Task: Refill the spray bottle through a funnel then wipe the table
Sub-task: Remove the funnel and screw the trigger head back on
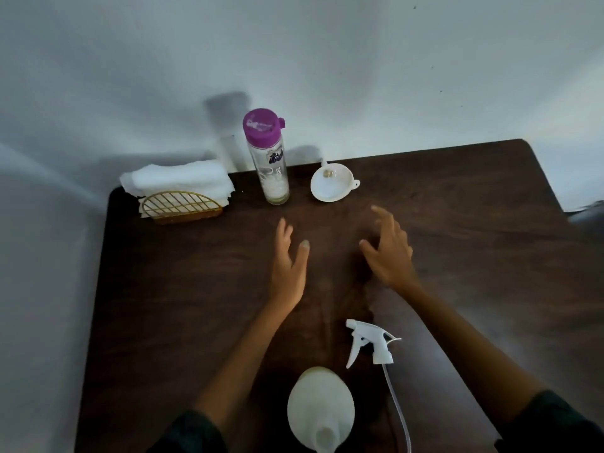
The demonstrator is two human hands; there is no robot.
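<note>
A dark brown table (170, 305) stands against a pale wall; the white spray bottle (321, 407) sits at the near edge with its top off and its neck open; the spray head (371, 342) lies on its side just beside it, with its thin tube (397, 407) running back toward the person. The left hand (289, 259) is over the middle of the table with fingers spread wide and nothing in it; the right hand (389, 251) is next to it, also spread open and holding nothing. The white funnel (332, 185) lies at the far edge, mouth facing up, past the right hand; a clear water bottle (272, 171) with a purple lid (262, 125) stands upright to its left; a stack of white cloths (178, 181) sits in a gold wire holder (181, 206) at the far left corner.
</note>
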